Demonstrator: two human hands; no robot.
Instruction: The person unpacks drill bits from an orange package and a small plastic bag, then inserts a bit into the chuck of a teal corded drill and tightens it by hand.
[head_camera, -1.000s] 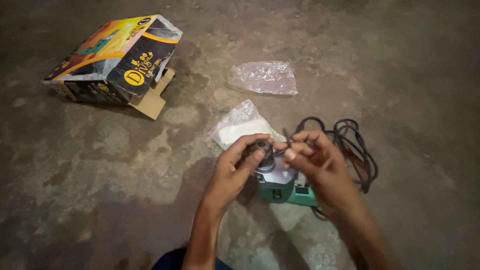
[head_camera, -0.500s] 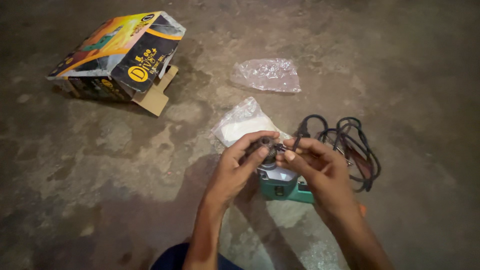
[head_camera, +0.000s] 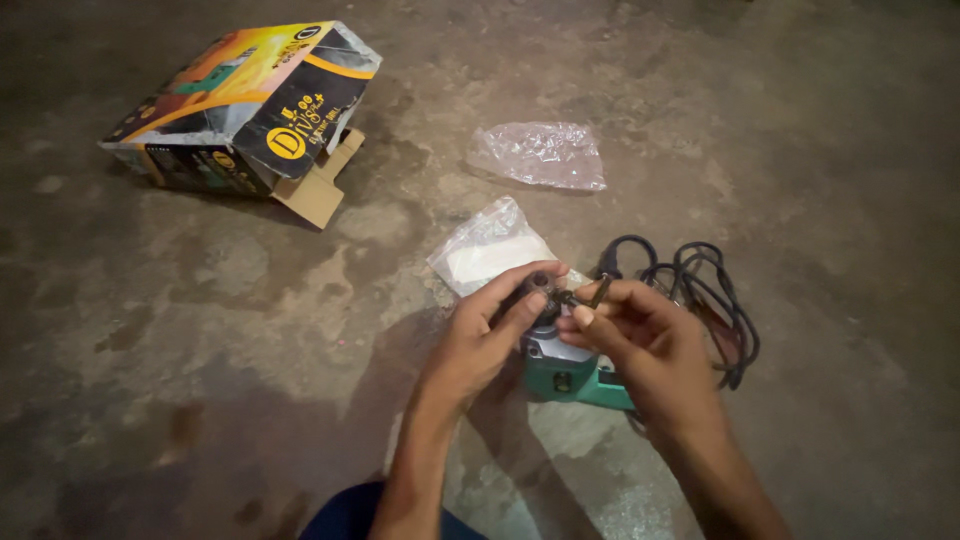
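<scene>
A green and grey electric drill (head_camera: 568, 368) lies on the concrete floor, its dark chuck (head_camera: 540, 295) pointing up toward me. My left hand (head_camera: 490, 335) wraps its fingers and thumb around the chuck. My right hand (head_camera: 640, 340) pinches a small metal chuck key (head_camera: 590, 295) against the chuck's side. The drill's black cord (head_camera: 700, 290) lies coiled just right of my right hand.
An opened yellow, orange and black cardboard box (head_camera: 240, 110) lies on its side at the upper left. A crumpled clear plastic bag (head_camera: 540, 155) sits beyond the drill. Another clear bag with something white inside (head_camera: 485, 250) lies just behind my left hand.
Both hands stay at the chuck; the fingers have shifted slightly around the key. The view has drifted a little, nothing else has moved.
</scene>
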